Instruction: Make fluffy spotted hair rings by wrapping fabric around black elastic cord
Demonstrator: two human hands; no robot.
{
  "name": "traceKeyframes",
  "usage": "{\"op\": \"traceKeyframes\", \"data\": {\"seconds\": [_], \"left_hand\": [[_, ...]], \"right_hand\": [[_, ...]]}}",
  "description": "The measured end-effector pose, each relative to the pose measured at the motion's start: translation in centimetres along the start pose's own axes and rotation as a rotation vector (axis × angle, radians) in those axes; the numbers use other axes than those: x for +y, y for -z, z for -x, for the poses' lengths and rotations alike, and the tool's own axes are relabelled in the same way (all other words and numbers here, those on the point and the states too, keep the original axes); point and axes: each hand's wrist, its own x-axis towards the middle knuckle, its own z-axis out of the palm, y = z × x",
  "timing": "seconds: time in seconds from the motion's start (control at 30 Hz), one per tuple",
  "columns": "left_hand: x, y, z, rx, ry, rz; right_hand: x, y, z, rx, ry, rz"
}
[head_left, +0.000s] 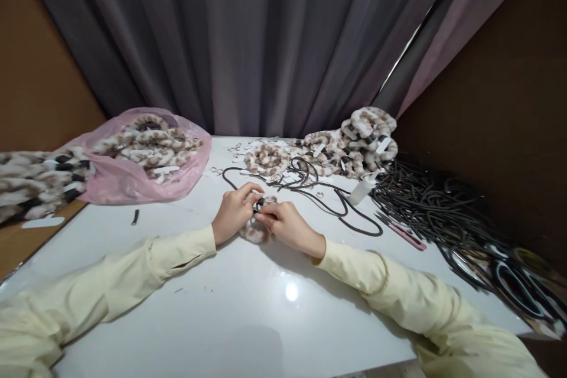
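Fur piece, head view: the spotted white and brown article was held over the white table, about midway between its left and right edges and nearer the far edge; whether the surface was touched could not be fully told. A dark section at its upper end was pinched between thumb and forefinger of the left hand and gripped from the opposite side by the gathered fingertips of the right hand; the exact contact was hidden. The piece was judged to be light, soft and easily squashed, its pile apt to slip, so the dark section was considered the surer place of hold. Toward the far edge, a fur ring was placed near loose black cord. The far left corner was occupied by a pink bag; toward the right edge, a bottle, pink-handled snips and heaped cords were seen.
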Motion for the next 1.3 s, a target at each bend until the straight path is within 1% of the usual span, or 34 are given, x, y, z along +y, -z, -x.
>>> {"op": "traceKeyframes", "data": {"seconds": [0.17, 0.33, 0.47, 0.53, 0.6, 0.73, 0.93, 1.03, 1.17, 1.3], "left_hand": [[-0.1, -0.2, 0.3, -0.081, -0.056, -0.016], [-0.4, -0.2, 0.3, -0.089, -0.078, -0.017], [-0.1, -0.1, 0.3, -0.121, -0.083, -0.037], [0.2, 0.0, 0.3, -0.139, -0.060, -0.007], [0.5, 0.1, 0.3, -0.145, -0.014, 0.051], [0.9, 0.0, 0.5, -0.137, 0.073, 0.163], [1.0, -0.2, 1.2, -0.125, 0.075, 0.200], [1.1, -0.2, 1.4, -0.114, 0.067, 0.177], [1.3, -0.2, 1.3, -0.118, 0.045, 0.129], [1.2, -0.2, 1.4, -0.118, 0.041, 0.125]], "right_hand": [[-0.2, -0.2, 0.6, -0.017, 0.061, 0.164], [-0.2, 0.6, 0.8, -0.045, 0.095, 0.423], [0.0, 1.5, 0.7, 0.028, 0.157, 0.655], [0.4, 1.8, 0.5, 0.071, 0.195, 0.703], [0.9, 2.0, 0.1, 0.101, 0.203, 0.684], [2.0, 2.2, -0.8, 0.104, 0.183, 0.507], [2.5, 1.9, -1.3, 0.099, 0.148, 0.374], [2.8, 1.6, -1.6, 0.089, 0.129, 0.337], [3.3, 1.7, -2.1, 0.032, 0.107, 0.245], [3.2, 2.6, -2.4, -0.058, 0.072, 0.126]]}}
